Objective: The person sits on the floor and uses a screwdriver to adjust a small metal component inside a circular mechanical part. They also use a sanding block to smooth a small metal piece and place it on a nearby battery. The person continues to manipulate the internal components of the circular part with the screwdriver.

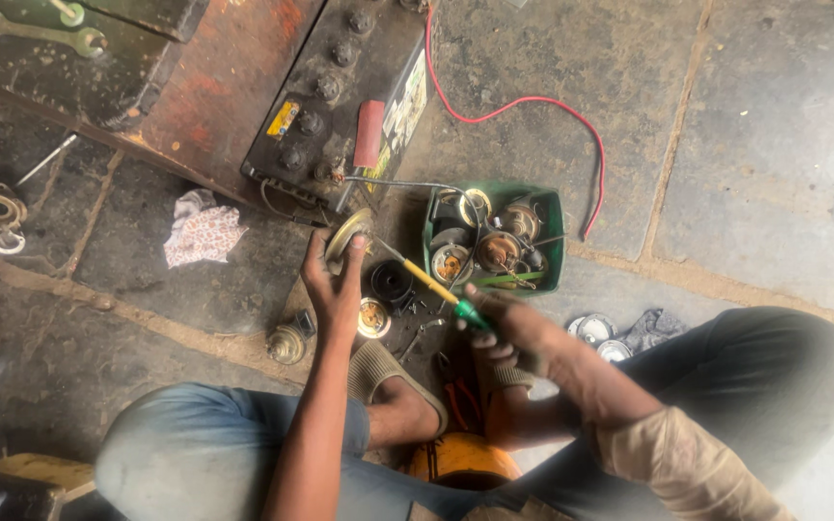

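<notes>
My left hand (332, 280) grips a round metal disc part (347, 234), held on edge just in front of a dark car battery (335, 92). My right hand (508, 326) holds a screwdriver (431, 285) with a yellow shaft and green handle; its tip points up-left toward the disc. Below the disc, on the stone floor, lie a black round part (391, 282) and a small brass-and-white round part (373, 317). My feet in sandals sit just beneath the hands.
A green tray (554, 241) of several round metal parts sits right of the disc. A red wire (523, 101) loops behind it. A patterned rag (202, 230), a wrench (41, 34), red-handled pliers (457, 397) and metal caps (595, 331) lie around.
</notes>
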Available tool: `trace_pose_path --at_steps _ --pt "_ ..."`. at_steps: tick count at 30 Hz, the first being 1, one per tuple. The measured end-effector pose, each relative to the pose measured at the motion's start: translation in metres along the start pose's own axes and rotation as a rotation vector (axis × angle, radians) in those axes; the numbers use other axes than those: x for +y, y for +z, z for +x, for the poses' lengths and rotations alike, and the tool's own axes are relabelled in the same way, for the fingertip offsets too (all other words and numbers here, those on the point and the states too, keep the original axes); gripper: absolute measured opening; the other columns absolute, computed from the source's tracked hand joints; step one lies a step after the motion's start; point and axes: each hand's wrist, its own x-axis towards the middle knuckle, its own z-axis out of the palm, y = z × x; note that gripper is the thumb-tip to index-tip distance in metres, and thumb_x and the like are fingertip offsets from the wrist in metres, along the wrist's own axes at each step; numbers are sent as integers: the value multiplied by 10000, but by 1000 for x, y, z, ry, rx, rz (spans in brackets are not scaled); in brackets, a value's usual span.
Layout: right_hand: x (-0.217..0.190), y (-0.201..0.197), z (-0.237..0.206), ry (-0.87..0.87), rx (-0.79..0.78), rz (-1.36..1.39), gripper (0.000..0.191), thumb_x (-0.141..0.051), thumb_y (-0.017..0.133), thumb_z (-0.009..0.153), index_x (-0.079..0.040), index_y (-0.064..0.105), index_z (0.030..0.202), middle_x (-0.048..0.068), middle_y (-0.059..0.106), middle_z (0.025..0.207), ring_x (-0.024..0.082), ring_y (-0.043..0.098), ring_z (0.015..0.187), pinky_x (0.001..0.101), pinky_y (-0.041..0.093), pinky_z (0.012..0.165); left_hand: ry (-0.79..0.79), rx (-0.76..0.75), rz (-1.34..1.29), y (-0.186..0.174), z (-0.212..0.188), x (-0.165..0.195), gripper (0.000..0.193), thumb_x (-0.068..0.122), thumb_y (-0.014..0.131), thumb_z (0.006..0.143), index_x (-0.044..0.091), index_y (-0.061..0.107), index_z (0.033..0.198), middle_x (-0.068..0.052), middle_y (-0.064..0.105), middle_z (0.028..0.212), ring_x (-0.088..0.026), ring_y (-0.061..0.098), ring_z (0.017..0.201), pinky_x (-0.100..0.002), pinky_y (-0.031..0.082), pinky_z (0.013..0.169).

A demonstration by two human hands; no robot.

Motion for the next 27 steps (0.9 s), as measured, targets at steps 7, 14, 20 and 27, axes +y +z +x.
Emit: trace_pose_path --at_steps 7,14,20,27 --pt "-4 -6 -15 -329 197 -617 479 -494 620 908 -43 598 1068 104 710 890 231 688 617 378 566 531 -8 1 -7 -3 -2 4 293 342 694 1019 53 646 1012 -2 579 864 -102 489 791 -268 402 703" --pt "18 -4 -1 -322 32 -200 418 -381 704 1048 5 643 1196 166 738 1039 299 720 911 439 555 768 -44 -18 -5 -1 2 2 320 364 701 991 50 637 987 0 597 847 -95 516 755 -266 416 661" --pt "-2 -10 -8 -476 -18 -252 479 -303 770 960 80 577 1174 229 701 997 380 713 888 494 543 739 -25 -13 -5 -2 -1 -2 302 352 702 986 55 648 1009 11 615 867 -90 528 767 -264 423 682" --pt "-23 -1 -22 -309 151 -757 292 -340 638 961 -78 650 1089 110 719 783 247 665 589 412 521 498 -68 -15 12 1 -1 0 294 330 713 997 45 643 982 -5 563 831 -107 480 750 -276 396 672"
